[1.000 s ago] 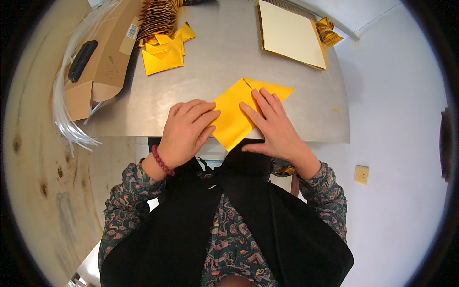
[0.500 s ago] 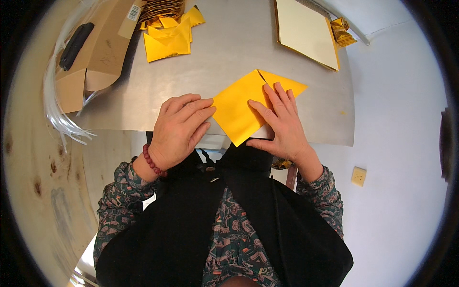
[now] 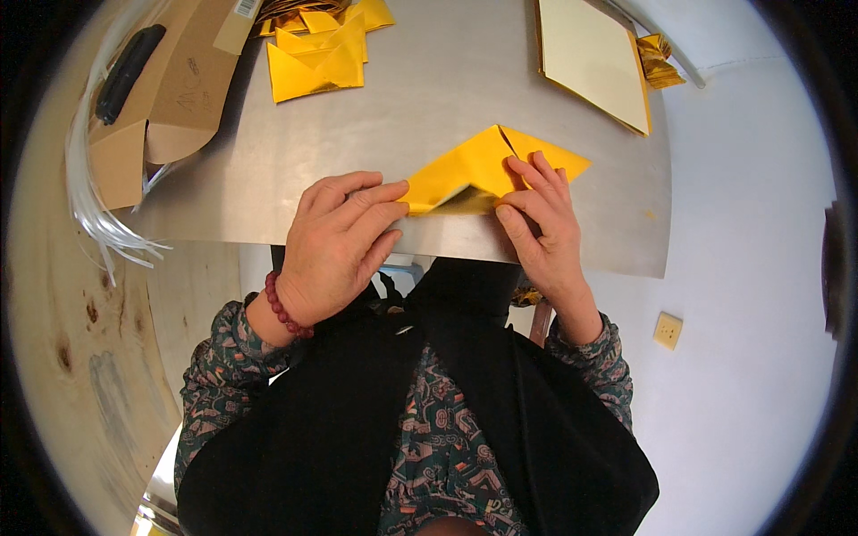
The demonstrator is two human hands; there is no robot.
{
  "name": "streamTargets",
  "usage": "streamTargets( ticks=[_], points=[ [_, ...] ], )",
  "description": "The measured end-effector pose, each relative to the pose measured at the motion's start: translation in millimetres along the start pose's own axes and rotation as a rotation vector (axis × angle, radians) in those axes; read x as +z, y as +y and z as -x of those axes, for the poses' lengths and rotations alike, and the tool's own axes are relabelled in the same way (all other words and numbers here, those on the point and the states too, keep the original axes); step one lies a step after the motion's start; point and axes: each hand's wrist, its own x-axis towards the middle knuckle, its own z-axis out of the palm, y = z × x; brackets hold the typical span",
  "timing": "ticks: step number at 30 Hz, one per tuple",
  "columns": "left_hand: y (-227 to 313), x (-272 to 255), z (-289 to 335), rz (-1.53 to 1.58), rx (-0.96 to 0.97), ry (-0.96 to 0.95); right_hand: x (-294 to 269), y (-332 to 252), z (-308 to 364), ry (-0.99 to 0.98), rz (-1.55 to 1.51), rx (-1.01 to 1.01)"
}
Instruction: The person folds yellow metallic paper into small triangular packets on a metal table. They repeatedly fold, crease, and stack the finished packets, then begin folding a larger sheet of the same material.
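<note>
A sheet of gold foil paper (image 3: 474,161) lies partly folded near the table's front edge. Its near edge is bent up, with a raised gap in the middle, and a slit-like fold line runs toward its far corner. My left hand (image 3: 335,232), wearing a dark red bead bracelet (image 3: 282,308), rests its outstretched fingertips against the paper's left corner, thumb apart. At the right part of the sheet, my right hand (image 3: 547,232) grips the turned-up near edge between thumb and index finger. Its other fingers press on top of the paper.
Several folded gold paper pieces (image 3: 317,71) sit at the far left of the metal table (image 3: 438,80). Beside them stand a cardboard box (image 3: 183,98) and white plastic strips (image 3: 94,205). A stack of cream sheets (image 3: 594,58) lies at the far right, next to crumpled gold foil (image 3: 660,62).
The paper's near corner, which pointed toward me, is now turned up and away. My right hand has drawn its thumb and fingers together on that edge. The left hand stays at the left corner.
</note>
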Motion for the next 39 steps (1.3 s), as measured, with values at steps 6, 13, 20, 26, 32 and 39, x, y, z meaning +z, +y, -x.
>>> streamTargets(
  ticks=[6,13,20,26,32,39],
  points=[
    [3.7,-0.7,-2.1,0.027,-0.053,0.004,4.1,-3.5,-3.3,0.063,-0.048,0.063],
    [5.3,0.2,-3.3,-0.064,0.018,-0.041,6.5,-5.0,-4.8,0.096,-0.042,0.098],
    [8.1,0.6,-4.0,-0.072,-0.028,-0.064,10.4,-6.7,-6.7,0.132,-0.015,0.119],
    [8.5,-0.1,-4.9,-0.056,-0.047,-0.070,11.7,-7.7,-6.7,0.160,-0.026,0.131],
    [10.3,-0.7,-6.1,-0.052,-0.069,-0.068,12.5,-7.5,-6.9,0.167,-0.028,0.124],
    [11.0,-1.1,-7.2,-0.054,-0.087,-0.081,12.2,-7.3,-6.9,0.168,-0.023,0.116]
  ],
)
